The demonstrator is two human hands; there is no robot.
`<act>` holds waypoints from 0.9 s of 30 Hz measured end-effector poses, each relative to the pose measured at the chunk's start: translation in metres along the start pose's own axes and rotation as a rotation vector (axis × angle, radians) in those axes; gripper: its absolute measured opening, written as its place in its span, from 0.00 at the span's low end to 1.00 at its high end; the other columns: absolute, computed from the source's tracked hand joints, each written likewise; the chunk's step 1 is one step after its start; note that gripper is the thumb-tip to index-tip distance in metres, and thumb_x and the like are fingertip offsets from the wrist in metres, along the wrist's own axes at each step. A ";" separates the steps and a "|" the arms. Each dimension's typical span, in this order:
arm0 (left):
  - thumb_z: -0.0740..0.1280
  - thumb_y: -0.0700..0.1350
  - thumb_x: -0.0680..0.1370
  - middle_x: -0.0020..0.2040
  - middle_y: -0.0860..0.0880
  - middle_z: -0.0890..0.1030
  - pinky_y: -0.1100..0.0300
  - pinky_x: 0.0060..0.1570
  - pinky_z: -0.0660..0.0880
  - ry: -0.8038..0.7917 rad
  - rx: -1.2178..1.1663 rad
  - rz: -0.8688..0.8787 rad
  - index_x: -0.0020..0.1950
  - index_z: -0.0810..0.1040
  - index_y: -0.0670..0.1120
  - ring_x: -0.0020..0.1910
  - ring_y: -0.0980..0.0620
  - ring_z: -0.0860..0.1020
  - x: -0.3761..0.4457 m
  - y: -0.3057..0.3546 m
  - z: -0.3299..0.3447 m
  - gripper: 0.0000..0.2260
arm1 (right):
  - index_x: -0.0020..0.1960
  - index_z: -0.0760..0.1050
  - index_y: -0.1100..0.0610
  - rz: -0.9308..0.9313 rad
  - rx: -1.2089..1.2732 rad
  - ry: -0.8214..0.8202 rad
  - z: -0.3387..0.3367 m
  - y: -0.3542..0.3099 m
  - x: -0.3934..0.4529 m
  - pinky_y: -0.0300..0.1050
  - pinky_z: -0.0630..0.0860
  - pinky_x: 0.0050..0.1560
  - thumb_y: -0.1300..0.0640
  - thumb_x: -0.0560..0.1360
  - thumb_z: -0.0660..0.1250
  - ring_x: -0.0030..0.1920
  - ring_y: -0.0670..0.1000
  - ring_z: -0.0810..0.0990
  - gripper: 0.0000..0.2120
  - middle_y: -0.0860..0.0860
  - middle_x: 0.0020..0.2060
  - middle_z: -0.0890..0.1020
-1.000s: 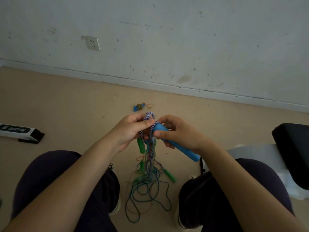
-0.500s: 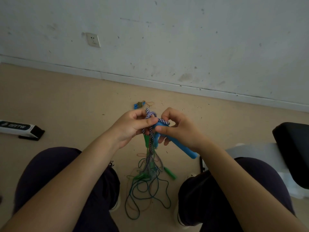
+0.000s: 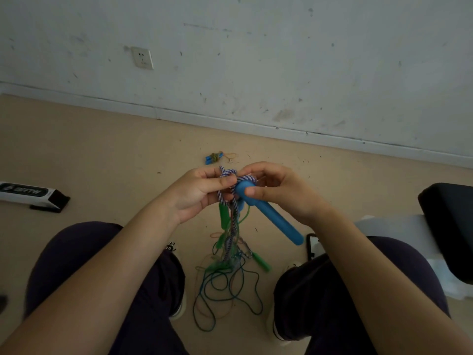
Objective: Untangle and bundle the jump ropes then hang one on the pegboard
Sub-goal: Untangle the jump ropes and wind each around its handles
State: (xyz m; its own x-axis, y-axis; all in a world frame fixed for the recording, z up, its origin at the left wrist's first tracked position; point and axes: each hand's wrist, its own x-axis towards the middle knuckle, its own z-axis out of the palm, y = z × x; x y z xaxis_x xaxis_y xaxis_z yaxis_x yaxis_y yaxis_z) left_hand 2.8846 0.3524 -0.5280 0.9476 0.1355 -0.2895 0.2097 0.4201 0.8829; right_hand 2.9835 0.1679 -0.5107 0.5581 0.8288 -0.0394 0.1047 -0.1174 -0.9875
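While the left hand [image 3: 197, 193] still pinches the striped rope [image 3: 231, 175], its loop now wraps the blue handle [image 3: 268, 213]. The right hand [image 3: 276, 190] keeps gripping that handle.

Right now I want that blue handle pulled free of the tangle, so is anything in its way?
Yes. The striped rope is looped around the top of the blue handle, between the left hand and right hand. Green handles and thin cords hang below.

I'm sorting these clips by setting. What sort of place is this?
Probably a bare indoor room, perhaps a home or workout corner: a scuffed white wall with a socket, a beige floor, and a black padded bench.
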 end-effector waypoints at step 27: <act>0.74 0.41 0.70 0.40 0.48 0.84 0.63 0.38 0.78 0.213 0.150 0.072 0.49 0.81 0.39 0.37 0.54 0.82 0.003 -0.002 0.002 0.10 | 0.44 0.75 0.59 0.036 -0.180 -0.037 0.004 0.002 0.002 0.45 0.79 0.50 0.66 0.71 0.74 0.44 0.49 0.81 0.08 0.49 0.41 0.81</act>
State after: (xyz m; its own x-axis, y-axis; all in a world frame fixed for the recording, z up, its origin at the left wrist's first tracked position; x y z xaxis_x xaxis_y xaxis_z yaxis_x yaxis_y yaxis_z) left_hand 2.8872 0.3503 -0.5302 0.8924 0.3529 -0.2810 0.1919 0.2668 0.9445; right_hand 2.9812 0.1715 -0.5132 0.5336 0.8416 -0.0831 0.2325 -0.2404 -0.9424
